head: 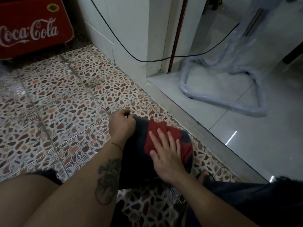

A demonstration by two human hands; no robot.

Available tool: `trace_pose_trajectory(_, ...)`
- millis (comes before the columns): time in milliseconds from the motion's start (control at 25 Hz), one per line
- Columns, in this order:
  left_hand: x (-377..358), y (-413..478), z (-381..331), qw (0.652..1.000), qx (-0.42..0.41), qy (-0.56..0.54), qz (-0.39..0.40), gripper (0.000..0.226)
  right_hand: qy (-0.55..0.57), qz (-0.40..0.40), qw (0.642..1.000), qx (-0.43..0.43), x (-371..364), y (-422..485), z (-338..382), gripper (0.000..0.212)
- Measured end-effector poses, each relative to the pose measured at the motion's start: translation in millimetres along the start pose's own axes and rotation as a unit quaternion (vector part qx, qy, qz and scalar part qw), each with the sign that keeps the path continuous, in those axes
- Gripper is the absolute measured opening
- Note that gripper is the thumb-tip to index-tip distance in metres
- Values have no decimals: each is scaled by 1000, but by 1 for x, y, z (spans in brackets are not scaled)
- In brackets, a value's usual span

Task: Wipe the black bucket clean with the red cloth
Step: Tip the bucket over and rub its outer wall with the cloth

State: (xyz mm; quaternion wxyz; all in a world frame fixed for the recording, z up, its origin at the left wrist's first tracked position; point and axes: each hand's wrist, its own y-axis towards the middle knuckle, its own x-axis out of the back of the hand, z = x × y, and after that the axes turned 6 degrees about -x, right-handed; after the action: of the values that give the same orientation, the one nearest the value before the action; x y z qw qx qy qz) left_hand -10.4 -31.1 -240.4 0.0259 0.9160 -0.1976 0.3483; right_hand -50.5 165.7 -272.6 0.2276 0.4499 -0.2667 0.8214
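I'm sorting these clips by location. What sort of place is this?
Likely a house or small shop, indoors at floor level: brown pebble-patterned glossy floor tiles, a red Coca-Cola-branded box by the white wall, and a grey threshold step into a white-tiled room.

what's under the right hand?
The red cloth, pressed flat on the black bucket by the right hand. Whatever lies beneath the palm itself is covered.

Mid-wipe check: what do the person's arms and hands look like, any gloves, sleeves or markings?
The left hand and right hand are bare: no gloves, rings or watch in view, and no sleeves on the forearms. The left forearm carries a large dark tattoo, with a thin dark line near the wrist. The right forearm shows no markings.
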Motion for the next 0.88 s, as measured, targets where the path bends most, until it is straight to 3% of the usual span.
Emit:
trace_pose_trajectory(80, 2, -8, -7, 1000, -4, 0, -28, 33, -17, 3, 1000, -7, 8, 15, -14, 61)
trace_pose_trajectory(240, 10, -56, 4, 991, -134, 14, 11, 49, -16, 29, 991, -126, 31, 66, -27, 55)
trace_pose_trajectory(400, 16, -87, 27, 979, -205, 8, 12, 54, 23, 59, 984, -167, 39, 83, -3, 57)
trace_pose_trajectory(600, 25, -68, 16, 979, -193, 45, 45, 50, 25, 3, 998, 49, 2, 12, 20, 64)
trace_pose_trajectory(680, 23, -61, 10, 979, -175, 63, 79, 49, 15, -2, 997, 80, 5, 5, 5, 63)
trace_pose_trajectory(760, 19, -64, 7, 983, -145, 60, 91, 51, -3, -16, 999, 43, 14, 14, -17, 58)
trace_pose_trajectory(880, 16, -76, 10, 986, -152, 29, 67, 50, -29, 23, 993, -109, 30, 30, -40, 54)
